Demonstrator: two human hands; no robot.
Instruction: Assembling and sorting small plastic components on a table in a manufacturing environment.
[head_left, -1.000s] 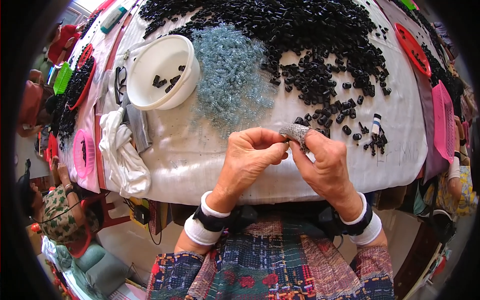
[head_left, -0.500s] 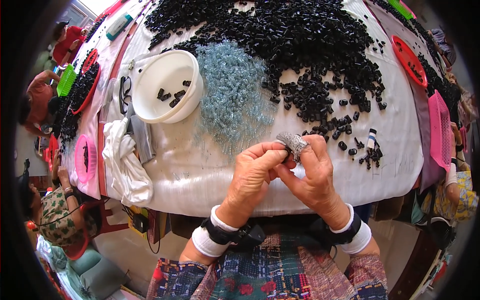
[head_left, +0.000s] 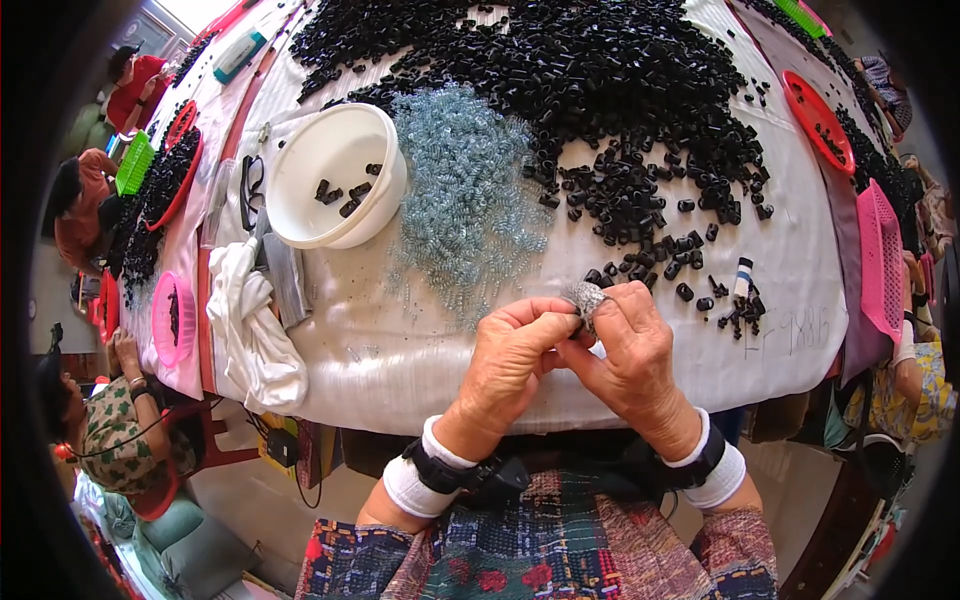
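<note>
My left hand (head_left: 508,362) and my right hand (head_left: 640,362) meet at the table's near side, fingertips pinched together. A small black piece, mostly hidden by my fingers, is between them. A grey knitted cover (head_left: 588,296) sits at my right hand's fingertips, apparently around a finger. Just beyond my hands lies a heap of pale blue-grey coil springs (head_left: 465,190). Small black plastic parts (head_left: 640,200) are spread past my right hand, with a large pile behind them. Left of the springs, a white bowl (head_left: 300,220) contains several black parts.
A white cloth (head_left: 250,330), dark-framed glasses (head_left: 252,190) and a grey strip lie left of the bowl. On the right are a small white tube (head_left: 743,275) beside tiny black pieces, a red tray (head_left: 820,120) and a pink basket (head_left: 880,260). Other people sit along both sides.
Both hands have shifted slightly toward me and to the right, still pinched together. The grey cover has turned and moved nearer, and less of the black piece shows.
</note>
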